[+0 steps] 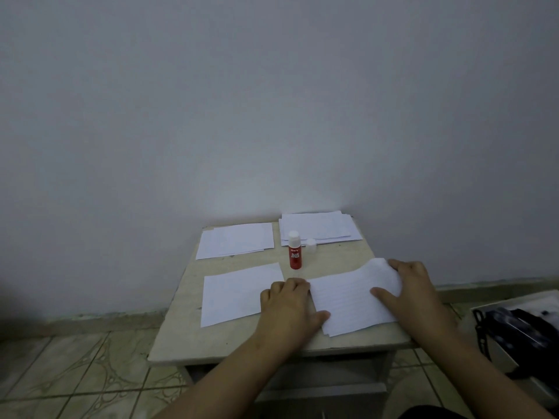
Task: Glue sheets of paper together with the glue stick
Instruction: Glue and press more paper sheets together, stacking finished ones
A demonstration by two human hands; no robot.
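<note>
A lined white sheet (351, 300) lies on the small table (211, 343), its far right corner lifted. My right hand (408, 288) grips that right edge, thumb on top of the sheet. My left hand (287, 306) grips the sheet's left edge, thumb on the paper. A second white sheet (236, 294) lies flat to the left, partly under my left hand. A red glue stick (295, 252) stands upright behind the sheets, its white cap (311, 245) standing beside it.
Two stacks of white paper rest at the table's back, one at the left (236, 240), one at the right (320, 226), against a plain wall. A box with a dark bag and chain (520, 331) sits at the right. The floor is tiled.
</note>
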